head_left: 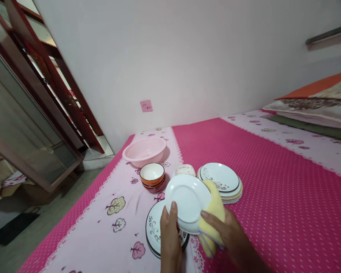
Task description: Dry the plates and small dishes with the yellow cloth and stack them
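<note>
A plain white plate is held up at the middle of the view, tilted toward the camera. My left hand grips its lower left edge, thumb on the face. On the right, my right hand is closed on a yellow cloth, which is folded over the plate's right edge. Beneath the held plate and my left hand lies a stack of patterned plates, partly hidden. Another stack of plates sits behind the cloth, to the right. A small patterned white dish shows just behind the held plate.
Stacked orange-brown bowls stand left of the plates, with a pink basin behind them. Everything rests on a pink patterned bed cover. Pillows lie at the right, against the wall. The bed's left edge drops to the floor.
</note>
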Demonstrator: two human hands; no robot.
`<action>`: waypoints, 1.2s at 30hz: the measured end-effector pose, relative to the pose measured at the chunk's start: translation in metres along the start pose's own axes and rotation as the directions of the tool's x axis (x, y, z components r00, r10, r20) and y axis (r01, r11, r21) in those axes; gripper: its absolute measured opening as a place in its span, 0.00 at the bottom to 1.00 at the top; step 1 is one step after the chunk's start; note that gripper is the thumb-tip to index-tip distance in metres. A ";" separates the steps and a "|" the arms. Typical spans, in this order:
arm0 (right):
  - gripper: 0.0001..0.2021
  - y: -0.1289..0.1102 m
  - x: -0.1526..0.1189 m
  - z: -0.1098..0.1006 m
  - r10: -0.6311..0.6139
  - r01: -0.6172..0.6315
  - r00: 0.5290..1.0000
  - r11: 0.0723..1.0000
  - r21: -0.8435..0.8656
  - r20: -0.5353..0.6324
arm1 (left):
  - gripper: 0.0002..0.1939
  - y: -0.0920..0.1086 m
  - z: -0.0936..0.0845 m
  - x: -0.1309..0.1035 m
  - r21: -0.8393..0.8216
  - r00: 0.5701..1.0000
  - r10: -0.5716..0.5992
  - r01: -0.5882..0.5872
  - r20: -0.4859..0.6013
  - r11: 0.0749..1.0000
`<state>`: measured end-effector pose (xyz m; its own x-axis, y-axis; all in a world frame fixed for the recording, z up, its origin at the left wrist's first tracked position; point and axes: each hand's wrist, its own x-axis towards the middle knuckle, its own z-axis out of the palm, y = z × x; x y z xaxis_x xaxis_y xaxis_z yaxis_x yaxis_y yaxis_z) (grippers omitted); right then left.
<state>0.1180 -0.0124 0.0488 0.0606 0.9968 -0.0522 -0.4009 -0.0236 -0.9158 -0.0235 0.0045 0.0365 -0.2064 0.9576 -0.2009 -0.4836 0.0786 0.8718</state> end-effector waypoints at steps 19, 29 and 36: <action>0.21 0.009 -0.012 0.007 -0.561 0.799 0.434 -0.122 -0.589 0.705 | 0.33 0.007 0.001 -0.009 -0.602 0.914 -0.338 0.404 0.226 0.689; 0.24 -0.018 0.004 -0.031 -0.363 0.245 0.901 0.878 -0.412 -0.237 | 0.28 0.008 0.007 -0.004 -0.649 0.974 -0.222 0.198 0.045 0.735; 0.25 -0.050 0.010 -0.035 -0.066 0.045 0.921 0.997 -0.065 -0.384 | 0.26 0.005 0.010 -0.007 -0.654 0.971 -0.234 0.202 0.038 0.729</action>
<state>0.1708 -0.0036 0.0805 0.4336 0.8901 -0.1403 -0.3372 0.0159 -0.9413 -0.0159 0.0011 0.0469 -0.0546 0.9225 -0.3821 -0.9506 0.0691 0.3026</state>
